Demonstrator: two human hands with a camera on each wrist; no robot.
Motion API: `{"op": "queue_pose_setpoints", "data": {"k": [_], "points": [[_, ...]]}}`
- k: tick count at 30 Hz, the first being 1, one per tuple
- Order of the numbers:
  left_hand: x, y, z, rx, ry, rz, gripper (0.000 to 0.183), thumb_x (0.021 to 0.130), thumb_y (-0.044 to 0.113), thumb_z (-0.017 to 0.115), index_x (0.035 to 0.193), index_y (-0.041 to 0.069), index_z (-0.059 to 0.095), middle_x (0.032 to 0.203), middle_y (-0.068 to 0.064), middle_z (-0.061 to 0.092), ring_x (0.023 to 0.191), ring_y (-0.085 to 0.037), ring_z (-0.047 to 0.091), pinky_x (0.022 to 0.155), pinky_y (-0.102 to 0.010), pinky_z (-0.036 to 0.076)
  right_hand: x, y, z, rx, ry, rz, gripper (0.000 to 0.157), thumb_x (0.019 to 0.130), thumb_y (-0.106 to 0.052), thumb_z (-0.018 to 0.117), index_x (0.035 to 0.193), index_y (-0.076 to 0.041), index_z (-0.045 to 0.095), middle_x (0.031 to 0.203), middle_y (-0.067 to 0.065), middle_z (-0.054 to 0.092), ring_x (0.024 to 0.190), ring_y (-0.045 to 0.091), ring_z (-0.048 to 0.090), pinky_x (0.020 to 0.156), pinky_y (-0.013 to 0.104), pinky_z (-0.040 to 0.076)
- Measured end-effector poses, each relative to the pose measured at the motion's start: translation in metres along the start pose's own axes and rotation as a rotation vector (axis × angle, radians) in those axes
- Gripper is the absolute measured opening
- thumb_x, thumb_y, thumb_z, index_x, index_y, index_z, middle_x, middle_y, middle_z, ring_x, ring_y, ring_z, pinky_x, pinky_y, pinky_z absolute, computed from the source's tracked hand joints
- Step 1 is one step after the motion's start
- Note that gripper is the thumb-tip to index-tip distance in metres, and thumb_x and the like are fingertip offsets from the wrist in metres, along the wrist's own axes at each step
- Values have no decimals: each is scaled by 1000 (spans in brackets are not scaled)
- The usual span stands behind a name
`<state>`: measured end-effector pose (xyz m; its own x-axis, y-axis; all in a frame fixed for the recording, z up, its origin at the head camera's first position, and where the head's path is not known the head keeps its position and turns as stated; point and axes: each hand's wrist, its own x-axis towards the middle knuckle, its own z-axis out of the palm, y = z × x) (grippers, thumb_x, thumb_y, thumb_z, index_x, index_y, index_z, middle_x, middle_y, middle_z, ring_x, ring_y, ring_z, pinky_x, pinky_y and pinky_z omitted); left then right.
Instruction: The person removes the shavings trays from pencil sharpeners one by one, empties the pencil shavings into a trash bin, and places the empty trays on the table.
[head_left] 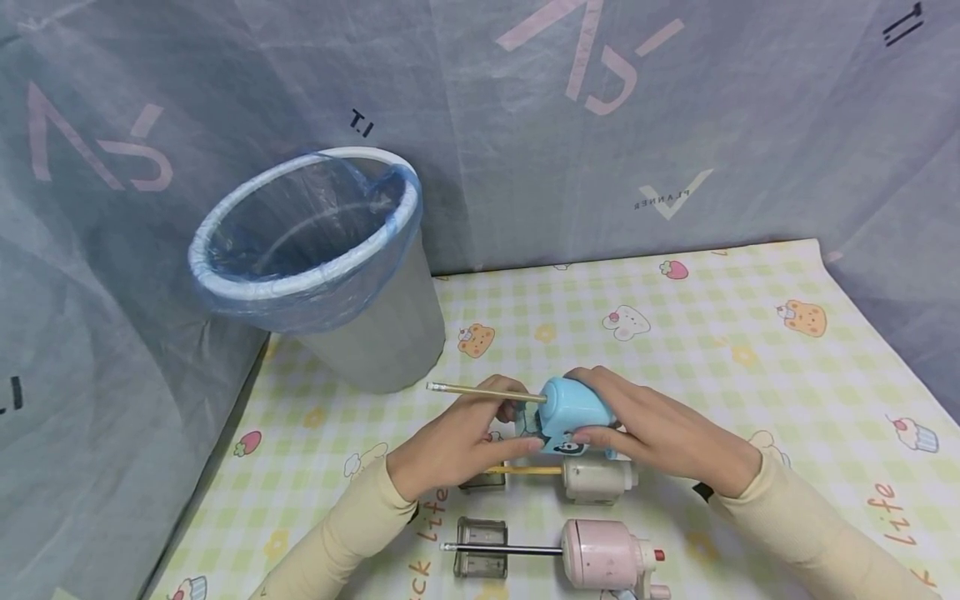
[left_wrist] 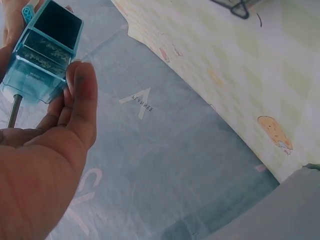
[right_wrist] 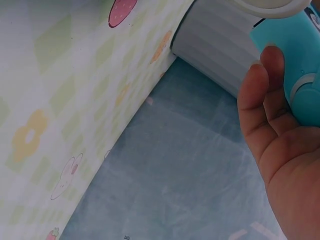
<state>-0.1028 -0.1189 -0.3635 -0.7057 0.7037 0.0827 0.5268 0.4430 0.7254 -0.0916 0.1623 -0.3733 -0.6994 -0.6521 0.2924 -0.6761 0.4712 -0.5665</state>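
Observation:
A light-blue crank pencil sharpener [head_left: 576,406] with a panda picture is held up off the table, a pencil [head_left: 487,392] sticking out of its left end. My right hand [head_left: 637,417] grips its body from the right. At the left end, my left hand [head_left: 476,429] holds the sharpener by its clear shavings drawer [head_left: 527,419], thumb in front and fingers behind. Shavings show through the clear part [left_wrist: 47,52] in the left wrist view. In the right wrist view, curled fingers [right_wrist: 272,85] lie along the sharpener's blue casing [right_wrist: 300,45].
Nearer me, a whitish sharpener [head_left: 598,481] with a yellow pencil and a pink sharpener [head_left: 603,554] with a black pencil lie on the checked tablecloth [head_left: 720,375]. A clear drawer [head_left: 481,547] lies under the black pencil. A grey bin [head_left: 382,333] with a blue liner stands back left.

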Motion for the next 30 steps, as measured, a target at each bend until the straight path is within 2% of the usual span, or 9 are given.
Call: {"op": "queue_pose_setpoints", "data": {"k": [6,10,16,24,30], "points": [[-4,-1,-10,40,46,31,42,95,48,58,128,25,48,109,8,49,94,-12,50,75,-29,46,-8,3,-7,-22,48,26,55,93,-32,68,139,-31,37,112,-18,48,86,2,50,72,21,45],[-3,-1,-12,70,51,43,41,95,50,58,127,26,48,109,10,49,94,-8,49,76,-28,45,-8,4,-9,-16,50,32,55,93,-33,67,139,-32,37,113,-18,47,88,2,50,73,22,45],[-2,-1,-11,73,54,24,40,95,51,57,125,26,49,107,9,48,93,-8,47,74,-28,45,-8,3,-9,-16,46,28,55,94,-33,67,139,-32,36,113,-18,47,88,3,50,72,22,46],[-5,-2,-12,77,80,35,35,95,49,58,121,27,48,107,9,48,93,-10,49,75,-29,45,-9,3,-10,-32,53,27,54,93,-34,67,138,-32,37,112,-18,47,86,2,49,71,21,45],[-4,-2,-12,75,77,43,39,96,47,58,121,20,50,108,9,48,94,-8,49,77,-29,45,-9,3,-10,-42,49,42,55,93,-35,67,139,-32,37,114,-18,47,88,3,50,72,23,46]]}}
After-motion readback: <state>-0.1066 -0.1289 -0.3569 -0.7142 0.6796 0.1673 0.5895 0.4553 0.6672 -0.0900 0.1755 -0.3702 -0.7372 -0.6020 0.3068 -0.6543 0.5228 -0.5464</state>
